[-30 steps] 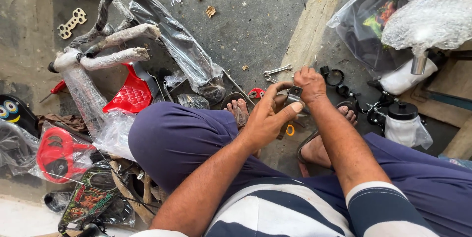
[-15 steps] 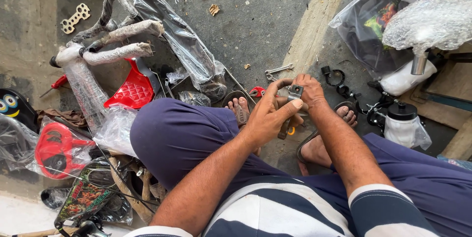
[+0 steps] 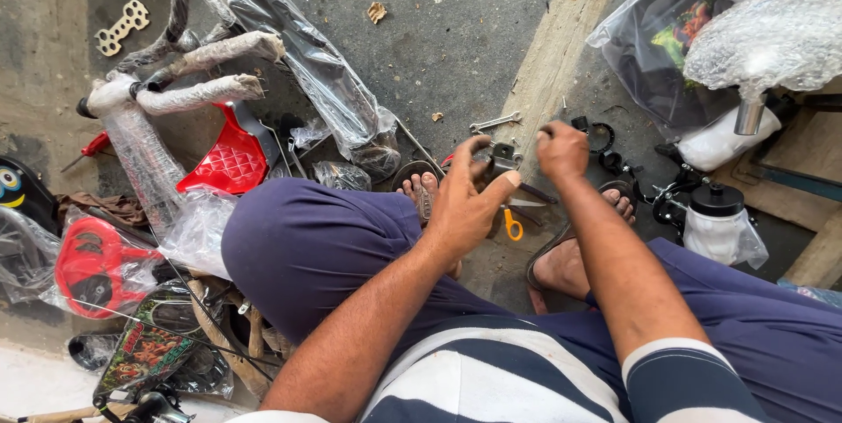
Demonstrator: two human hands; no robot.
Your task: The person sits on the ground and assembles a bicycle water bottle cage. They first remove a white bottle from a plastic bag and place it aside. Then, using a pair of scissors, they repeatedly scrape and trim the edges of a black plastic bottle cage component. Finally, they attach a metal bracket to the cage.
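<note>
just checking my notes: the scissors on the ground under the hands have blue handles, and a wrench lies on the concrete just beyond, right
Not quite: the scissors have orange handles, not blue, as the head view shows. The rest holds: they lie on the ground under the left hand and right hand, and a wrench lies on the concrete just beyond.

Small metal part [image 3: 503, 160] mostly hidden between hands; scissors [image 3: 517, 217] half covered by left hand [image 3: 465, 204].
</note>
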